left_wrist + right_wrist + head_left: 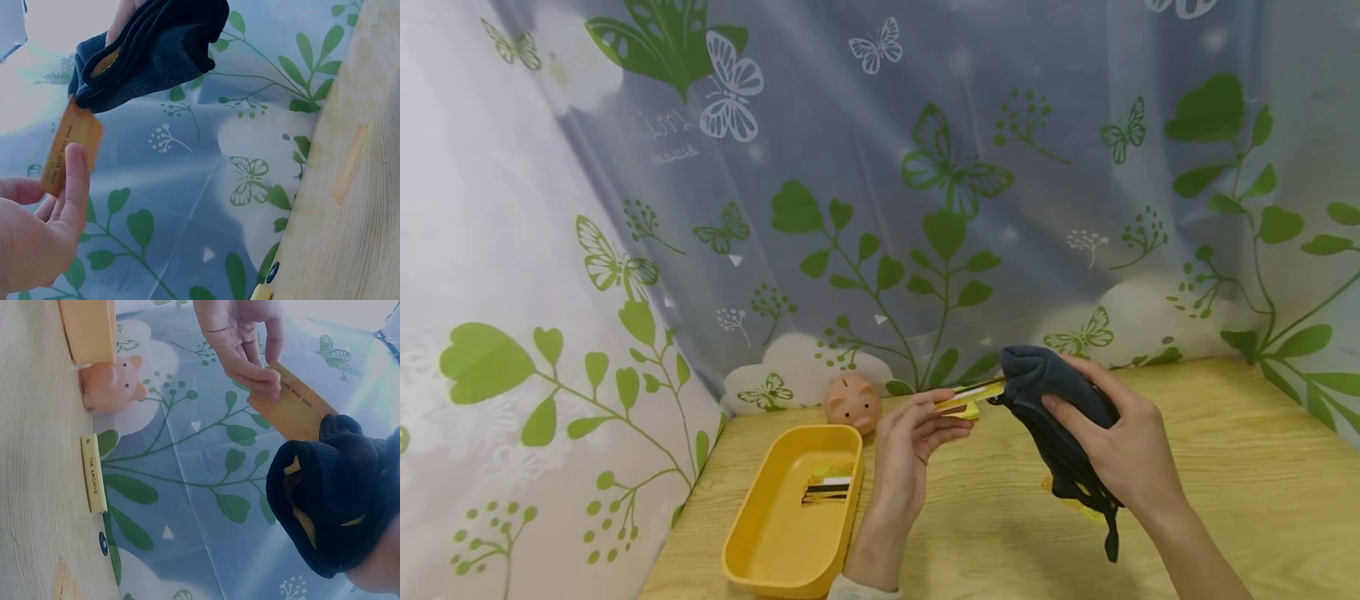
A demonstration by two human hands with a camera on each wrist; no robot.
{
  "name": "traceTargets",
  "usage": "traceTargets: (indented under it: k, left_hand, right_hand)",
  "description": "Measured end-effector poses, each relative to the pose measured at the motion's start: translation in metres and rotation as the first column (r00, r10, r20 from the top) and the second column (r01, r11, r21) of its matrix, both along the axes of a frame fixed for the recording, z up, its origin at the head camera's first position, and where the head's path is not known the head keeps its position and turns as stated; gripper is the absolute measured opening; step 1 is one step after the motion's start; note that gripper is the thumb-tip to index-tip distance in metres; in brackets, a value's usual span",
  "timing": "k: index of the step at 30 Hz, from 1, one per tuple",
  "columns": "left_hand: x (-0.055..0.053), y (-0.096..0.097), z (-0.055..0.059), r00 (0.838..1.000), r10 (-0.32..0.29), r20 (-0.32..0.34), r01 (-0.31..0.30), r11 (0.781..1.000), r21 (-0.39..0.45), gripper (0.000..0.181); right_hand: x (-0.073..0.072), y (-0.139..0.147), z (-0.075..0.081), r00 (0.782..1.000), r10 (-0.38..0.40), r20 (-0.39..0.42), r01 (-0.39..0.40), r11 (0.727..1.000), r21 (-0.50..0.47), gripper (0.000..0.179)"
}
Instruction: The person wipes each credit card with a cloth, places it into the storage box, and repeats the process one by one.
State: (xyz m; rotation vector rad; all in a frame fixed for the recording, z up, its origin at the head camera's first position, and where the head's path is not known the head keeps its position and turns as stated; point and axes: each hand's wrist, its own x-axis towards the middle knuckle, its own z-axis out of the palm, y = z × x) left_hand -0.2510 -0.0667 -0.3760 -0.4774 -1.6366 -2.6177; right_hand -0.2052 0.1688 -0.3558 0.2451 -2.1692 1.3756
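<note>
My right hand [1131,437] grips a dark blue cloth pouch [1037,383], its drawstring dangling below. In the right wrist view, bits of gold show inside the mouth of the pouch. Fingers and thumb of my left hand [906,454] pinch gold, bank-style cards [72,140] with raised digits. The far end of these cards overlaps the pouch's opening in both wrist views. Left of my left hand stands a yellow tray [763,537], with several flat pieces [829,483] edged in black, white and yellow inside it.
Behind the tray sits a pink piggy bank [852,403]. Another gold card [354,164] lies on the wooden table [1240,467]. In the right wrist view a slim yellow block [94,474] reads "THE ARCHIVE", with a small black object [104,544] beside it. A patterned curtain [850,275] hangs behind.
</note>
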Motion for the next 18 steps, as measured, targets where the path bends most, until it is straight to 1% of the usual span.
traceTargets:
  k: [2, 4, 7, 13, 18]
  left_hand:
    - [0.0007, -0.0002, 0.0, 1.0, 0.005, -0.008, -0.004, 1.0, 0.019, 0.028]
    - [0.001, -0.0004, -0.0003, 1.0, 0.006, -0.023, -0.005, 1.0, 0.017, 0.028]
    - [0.0009, -0.0007, -0.0007, 0.999, 0.006, -0.041, -0.006, 1.0, -0.003, 0.033]
    - [0.0003, -0.0007, -0.0021, 0.999, -0.003, -0.048, 0.002, 1.0, -0.028, 0.048]
    - [0.001, -0.0011, -0.0019, 0.999, 0.002, -0.051, -0.004, 0.999, -0.039, 0.05]
  right_hand:
    - [0.0001, 0.0004, 0.0001, 1.0, 0.003, -0.001, -0.003, 1.0, -0.01, 0.053]
    - [-0.0001, 0.001, 0.0003, 1.0, 0.002, -0.008, -0.002, 1.0, -0.019, 0.053]
    - [-0.0001, 0.0022, 0.0008, 1.0, 0.0, -0.027, -0.001, 0.999, -0.034, 0.053]
    - [0.0012, 0.0034, 0.0032, 0.999, -0.01, -0.044, 0.007, 0.999, -0.051, 0.051]
    - [0.003, 0.001, 0.0037, 0.998, -0.036, -0.055, 0.032, 0.997, -0.073, 0.051]
